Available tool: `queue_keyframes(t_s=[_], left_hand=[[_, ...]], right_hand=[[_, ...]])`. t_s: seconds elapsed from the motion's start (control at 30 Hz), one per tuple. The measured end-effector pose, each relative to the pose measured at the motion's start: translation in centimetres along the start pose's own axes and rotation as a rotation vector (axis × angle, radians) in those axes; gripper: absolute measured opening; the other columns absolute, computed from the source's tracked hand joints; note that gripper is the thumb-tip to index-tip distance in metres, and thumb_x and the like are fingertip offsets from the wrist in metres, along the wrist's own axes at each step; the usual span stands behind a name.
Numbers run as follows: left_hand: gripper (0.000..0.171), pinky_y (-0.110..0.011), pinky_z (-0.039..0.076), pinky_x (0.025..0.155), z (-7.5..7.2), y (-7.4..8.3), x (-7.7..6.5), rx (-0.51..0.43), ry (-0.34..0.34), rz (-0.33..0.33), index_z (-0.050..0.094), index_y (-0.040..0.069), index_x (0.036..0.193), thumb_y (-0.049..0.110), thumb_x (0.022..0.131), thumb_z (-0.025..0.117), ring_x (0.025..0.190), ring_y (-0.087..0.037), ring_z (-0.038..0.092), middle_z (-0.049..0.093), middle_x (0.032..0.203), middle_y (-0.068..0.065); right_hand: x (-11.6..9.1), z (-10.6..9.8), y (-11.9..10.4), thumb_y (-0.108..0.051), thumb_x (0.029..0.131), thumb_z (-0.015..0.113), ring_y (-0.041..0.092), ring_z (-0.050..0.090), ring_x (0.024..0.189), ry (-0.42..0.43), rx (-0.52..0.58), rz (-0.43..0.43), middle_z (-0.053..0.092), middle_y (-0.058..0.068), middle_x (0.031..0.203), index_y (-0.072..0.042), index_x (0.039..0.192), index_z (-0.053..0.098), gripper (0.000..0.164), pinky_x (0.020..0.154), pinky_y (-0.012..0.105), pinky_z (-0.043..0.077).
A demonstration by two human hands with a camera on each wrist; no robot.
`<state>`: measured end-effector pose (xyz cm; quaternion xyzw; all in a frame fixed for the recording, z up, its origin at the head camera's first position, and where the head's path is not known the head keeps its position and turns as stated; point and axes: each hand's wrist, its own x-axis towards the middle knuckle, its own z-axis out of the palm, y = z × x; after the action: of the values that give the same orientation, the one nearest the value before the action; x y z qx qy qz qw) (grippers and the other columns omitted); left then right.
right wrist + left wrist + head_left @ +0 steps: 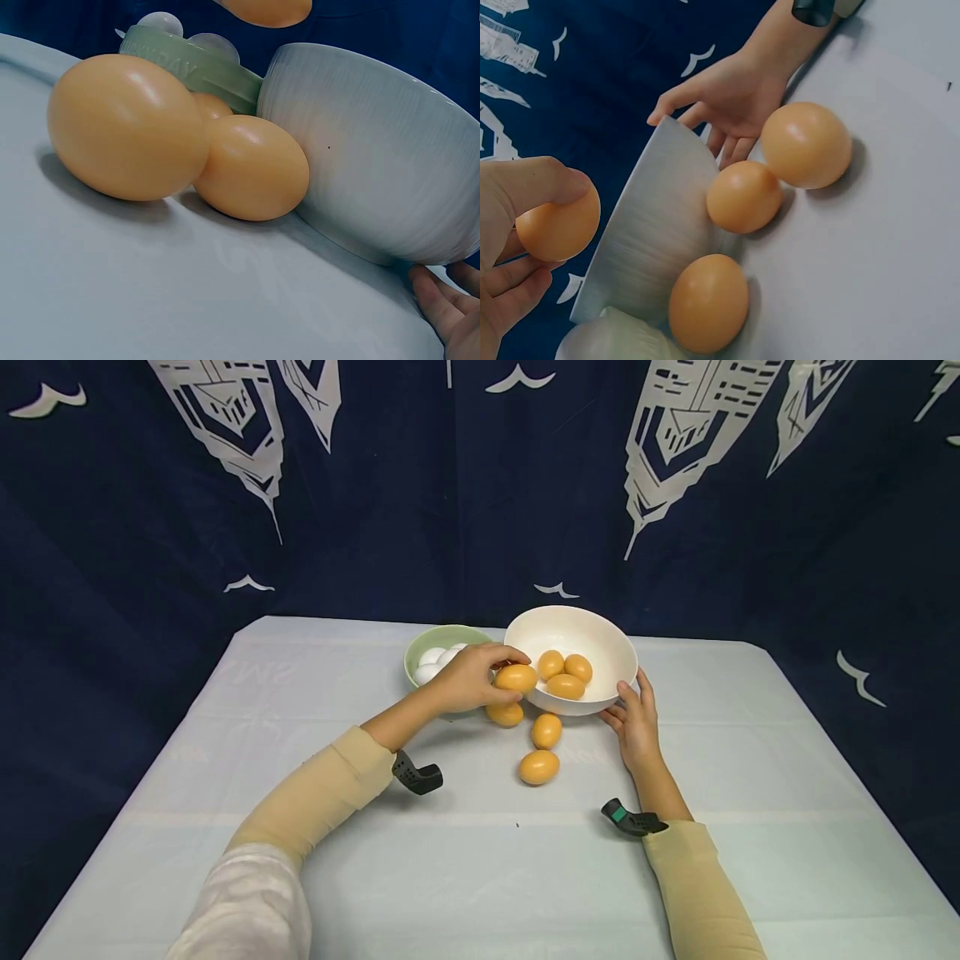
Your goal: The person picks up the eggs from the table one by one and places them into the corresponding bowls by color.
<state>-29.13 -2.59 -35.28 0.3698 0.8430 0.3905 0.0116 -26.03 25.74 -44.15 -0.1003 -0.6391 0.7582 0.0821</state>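
Observation:
My left hand [471, 681] pinches a brown egg [516, 678] between thumb and fingers, raised at the left rim of the large white bowl [558, 628]. Inside that bowl lie three more brown eggs, one of them an egg [566, 686] nearest the front. At the bowl's right side, my right hand [639, 725] grips it, thumb at the rim and the other fingers against the outer wall. Three loose eggs sit on the table before the bowl: a rear egg [709, 304], a middle egg [744, 197] and a front egg [538, 767].
A green bowl [191, 64] with several white eggs [428, 673] stands left of the white bowl, partly hidden behind my left hand. The white-covered table [480, 877] ends at a dark blue patterned curtain [405, 527]. Each wrist carries a black camera mount [420, 777].

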Motion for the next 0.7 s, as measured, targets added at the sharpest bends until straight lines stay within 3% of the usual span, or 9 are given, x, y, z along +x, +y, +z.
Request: queue_keyframes(t_s=[0.4,0.7], left_hand=[[0.047,-0.024,0.044,0.094,-0.4,-0.7,3.5,-0.038,0.011,-0.037,0.064,0.004,0.125,0.015,0.082,0.079,0.106,-0.017,0.058,0.064,0.118,-0.004],[0.047,-0.024,0.045,0.087,0.0,-0.8,6.0,0.032,-0.018,-0.069,0.063,0.006,0.126,0.015,0.082,0.078,0.100,-0.017,0.057,0.065,0.116,-0.004]], right_hand=[[0.1,-0.1,0.0,-0.035,0.102,0.047,0.022,0.056,0.108,-0.008,-0.005,0.002,0.023,0.013,0.157,-0.026,0.158,0.010,0.068,0.081,0.019,0.052],[0.1,-0.2,0.0,-0.037,0.102,0.046,0.025,0.056,0.111,-0.005,-0.003,0.008,0.022,0.014,0.157,-0.027,0.158,0.010,0.068,0.081,0.019,0.052]])
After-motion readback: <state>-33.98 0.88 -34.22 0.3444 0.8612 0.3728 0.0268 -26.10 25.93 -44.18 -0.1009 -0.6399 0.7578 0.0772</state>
